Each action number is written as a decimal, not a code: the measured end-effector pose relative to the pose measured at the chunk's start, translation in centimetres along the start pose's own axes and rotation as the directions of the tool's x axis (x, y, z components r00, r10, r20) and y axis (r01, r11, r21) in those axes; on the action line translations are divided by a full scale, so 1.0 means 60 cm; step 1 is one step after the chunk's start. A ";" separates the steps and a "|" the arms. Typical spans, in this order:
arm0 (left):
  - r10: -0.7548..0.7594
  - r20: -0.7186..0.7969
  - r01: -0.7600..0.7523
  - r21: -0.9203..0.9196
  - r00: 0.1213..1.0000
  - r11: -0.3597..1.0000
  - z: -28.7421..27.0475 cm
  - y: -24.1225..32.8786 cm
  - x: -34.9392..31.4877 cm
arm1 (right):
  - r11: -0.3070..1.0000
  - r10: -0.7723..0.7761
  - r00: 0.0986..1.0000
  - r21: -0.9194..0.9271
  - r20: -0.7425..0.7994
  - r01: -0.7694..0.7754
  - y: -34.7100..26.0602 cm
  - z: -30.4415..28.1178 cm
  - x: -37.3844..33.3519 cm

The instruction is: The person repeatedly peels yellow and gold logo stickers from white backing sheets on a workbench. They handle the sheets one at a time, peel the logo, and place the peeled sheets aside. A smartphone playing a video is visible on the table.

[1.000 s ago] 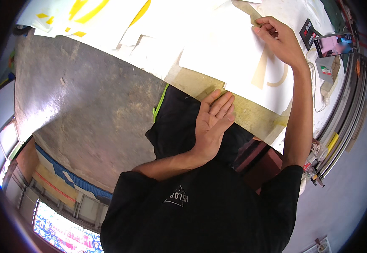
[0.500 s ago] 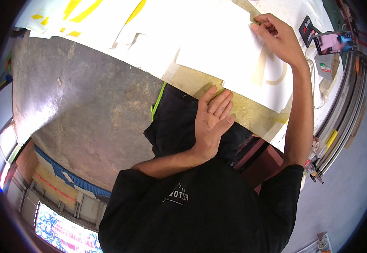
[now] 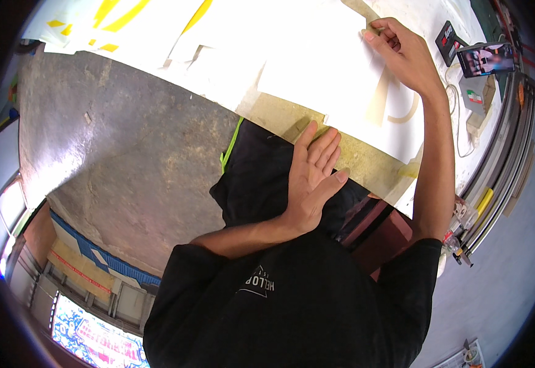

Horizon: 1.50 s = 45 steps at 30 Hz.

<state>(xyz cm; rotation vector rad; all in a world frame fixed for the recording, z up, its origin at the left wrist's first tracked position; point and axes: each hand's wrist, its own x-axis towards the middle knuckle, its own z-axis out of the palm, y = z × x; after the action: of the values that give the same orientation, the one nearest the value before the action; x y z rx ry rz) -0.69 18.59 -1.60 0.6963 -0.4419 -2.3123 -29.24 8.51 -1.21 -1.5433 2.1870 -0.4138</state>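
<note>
A white sheet point(image 3: 322, 73) lies over a tan, translucent-looking strip point(image 3: 365, 159) along the near edge of the white table. My left hand point(image 3: 314, 175) is at that edge, palm up and fingers stretched out, its fingertips against or just over the strip. It holds nothing. At the sheet's far right edge, beside another tan piece point(image 3: 360, 8), is my right hand point(image 3: 402, 54). Its thumb and forefinger come together in a loose pinch, the other fingers curled. Whatever lies between those fingertips is too small to make out.
A phone point(image 3: 487, 60) with a lit screen stands at the table's right, beside a black box point(image 3: 447, 43), a grey box point(image 3: 475, 92) and a white cable point(image 3: 454, 122). Long metal rails point(image 3: 503, 165) run beyond. Yellow-marked sheeting point(image 3: 114, 18) covers the far left.
My left hand has shifted slightly right, and my right hand very slightly left. The picture on the phone screen is different. The white sheet looks unmoved.
</note>
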 end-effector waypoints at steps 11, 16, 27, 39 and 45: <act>-0.003 -0.017 0.003 -0.006 1.000 1.000 -0.010 -0.009 0.012 | 0.998 0.060 0.998 0.022 -0.025 -0.060 0.011 0.002 0.008; 0.009 -0.008 -0.008 0.040 1.000 0.999 -0.009 -0.011 0.006 | 0.997 0.074 0.997 -0.002 0.006 -0.074 -0.002 -0.005 0.003; -0.005 -0.005 0.005 -0.005 1.000 1.000 -0.010 -0.017 0.008 | 0.998 0.058 0.998 -0.009 -0.027 -0.059 0.008 0.005 0.009; 0.041 0.011 -0.041 0.031 0.999 0.999 -0.007 -0.012 0.008 | 0.998 0.056 0.998 0.020 -0.030 -0.056 -0.002 0.007 0.008; -0.016 -0.031 0.018 0.068 0.999 0.998 -0.011 -0.008 0.001 | 0.992 0.026 0.984 0.126 -0.177 -0.004 0.017 -0.011 -0.025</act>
<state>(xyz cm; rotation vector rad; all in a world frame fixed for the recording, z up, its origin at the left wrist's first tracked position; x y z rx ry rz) -0.56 18.81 -2.34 0.7703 -0.5047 -2.3079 -29.96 10.28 -0.86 -1.4712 2.2555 -0.6956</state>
